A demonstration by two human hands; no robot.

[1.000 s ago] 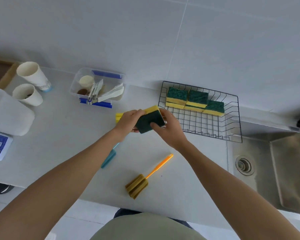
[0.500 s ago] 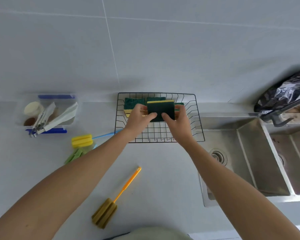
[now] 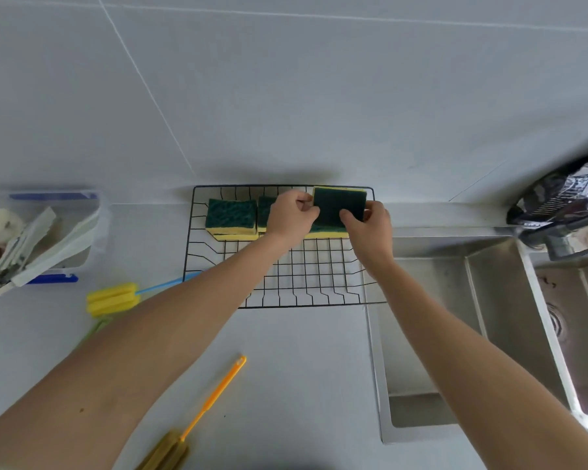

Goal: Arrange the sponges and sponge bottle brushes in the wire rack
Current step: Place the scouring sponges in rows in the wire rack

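A black wire rack (image 3: 306,286) stands on the counter against the wall. Green-and-yellow sponges (image 3: 231,217) lie along its back row. Both hands hold another green-and-yellow sponge (image 3: 336,203) over the rack's back right corner, above a sponge lying there. My left hand (image 3: 291,215) grips its left edge, my right hand (image 3: 367,228) its lower right edge. A yellow-headed bottle brush with a blue handle (image 3: 112,297) lies left of the rack, partly hidden by my left arm. An orange-handled brush (image 3: 197,415) with an olive sponge head lies near the counter's front.
A clear plastic box with blue clips (image 3: 53,232) holding utensils sits at the left. A steel sink (image 3: 462,327) lies right of the rack, with a faucet wrapped in dark plastic (image 3: 560,205) above it. A green brush part (image 3: 95,329) peeks out beside my left arm.
Both hands carried the sponge from in front of the rack to its back right corner. The view moved closer to the rack.
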